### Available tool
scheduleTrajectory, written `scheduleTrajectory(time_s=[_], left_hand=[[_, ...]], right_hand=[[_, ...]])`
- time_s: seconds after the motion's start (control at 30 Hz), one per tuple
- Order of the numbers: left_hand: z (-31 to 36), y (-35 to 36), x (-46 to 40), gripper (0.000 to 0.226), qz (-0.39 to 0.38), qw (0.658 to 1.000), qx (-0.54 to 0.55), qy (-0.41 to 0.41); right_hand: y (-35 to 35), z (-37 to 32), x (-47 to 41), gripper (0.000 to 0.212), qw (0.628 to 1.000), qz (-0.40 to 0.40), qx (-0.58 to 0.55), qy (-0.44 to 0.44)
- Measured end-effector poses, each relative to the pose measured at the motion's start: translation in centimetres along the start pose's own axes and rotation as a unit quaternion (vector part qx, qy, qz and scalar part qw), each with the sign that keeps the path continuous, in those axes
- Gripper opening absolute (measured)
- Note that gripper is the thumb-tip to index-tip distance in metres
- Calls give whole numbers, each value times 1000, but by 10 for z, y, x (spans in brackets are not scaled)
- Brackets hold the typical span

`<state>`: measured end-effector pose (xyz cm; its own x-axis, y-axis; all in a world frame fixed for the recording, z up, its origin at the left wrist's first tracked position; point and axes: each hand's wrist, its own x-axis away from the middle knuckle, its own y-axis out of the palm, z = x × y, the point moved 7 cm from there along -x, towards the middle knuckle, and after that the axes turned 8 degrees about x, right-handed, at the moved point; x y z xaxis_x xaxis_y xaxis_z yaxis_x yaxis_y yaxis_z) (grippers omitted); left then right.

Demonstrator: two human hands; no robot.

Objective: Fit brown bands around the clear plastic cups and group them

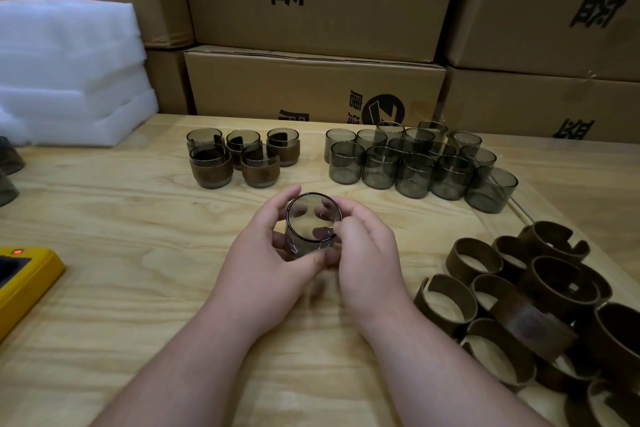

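Both my left hand (266, 253) and right hand (363, 253) grip a bare cup (313, 224); next, I should slide a band (474, 258) on squarely.

Brightness: moderate, even indoor light; the white foam sheets (69, 73) at the left are the brightest area, nearly washed out.
Shadows: soft and short; a faint blurred shadow lies on the pale wooden counter (138, 253) under the two hands.
Glare: small highlights on the tape of the brown cardboard boxes (311, 10); a thin reflection on the rim of the clear smoky plastic cup (313, 222).
Distortion: wide-angle bending, the counter's far edge and the boxes lean outward toward the corners.
Sharpness: centre fairly crisp; the brown open bands (536, 305) at the lower right and the forearms look softer.
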<state>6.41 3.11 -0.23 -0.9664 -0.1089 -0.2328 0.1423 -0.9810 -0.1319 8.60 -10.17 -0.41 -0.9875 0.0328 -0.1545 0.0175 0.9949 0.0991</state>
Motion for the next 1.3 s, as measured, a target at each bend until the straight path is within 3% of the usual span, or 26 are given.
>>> scheduleTrajectory(time_s=[0.17,0.23,0.37,0.57,0.7,1.07,1.3], left_hand=[[0,-2,-1,78,12,1000,5,5],[-1,-3,-1,71,12,1000,-2,5],[0,-1,1,64,-6,1000,-6,7],[3,1,3,68,-32,999,-37,20],[5,2,5,77,-47,997,-61,30],[8,7,7,73,-68,993,-75,62],[4,9,6,83,-90,991,-76,58]], right_hand=[[8,-4,4,36,997,-64,33,-32],[9,-4,6,34,992,-59,99,-47],[11,-2,10,68,986,-36,158,-34],[4,-5,8,74,985,9,168,-31],[0,-6,6,74,983,28,178,-27],[-9,2,1,69,990,48,131,10],[-21,6,-5,51,988,97,120,26]])
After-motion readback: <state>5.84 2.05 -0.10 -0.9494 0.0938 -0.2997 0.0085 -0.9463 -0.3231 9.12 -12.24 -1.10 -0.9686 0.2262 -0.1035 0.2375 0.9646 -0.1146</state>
